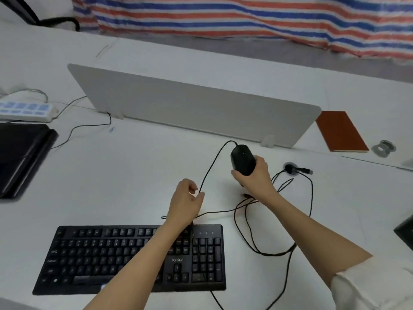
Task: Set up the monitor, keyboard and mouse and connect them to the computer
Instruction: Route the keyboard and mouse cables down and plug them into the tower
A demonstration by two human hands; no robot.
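Two hands at work above a white desk (134, 166). My right hand (254, 175), right of centre, grips the black mouse (242, 159) from below and behind, fingers curled round its rear, lifted off the desk. My left hand (186, 198), centre frame, pinches the mouse cable (212, 164) between thumb and fingertips; the cable arcs up from this pinch to the front of the mouse. Black keyboard (125, 258): flat on the desk in the lower left, just below my left hand, my left forearm crossing over its right half. More black cable lies in loose loops (257, 247) on the desk at lower right, under my right forearm. Round cable hole (289, 167) in the desk, just right of the mouse, with a black plug (302, 170) lying at its edge. Grey divider panel (190, 108) stands across the middle. Power strip (24, 110) at far left, above a black flat device (22, 157). Orange notebook (340, 132) and a tape roll (383, 148) at upper right.
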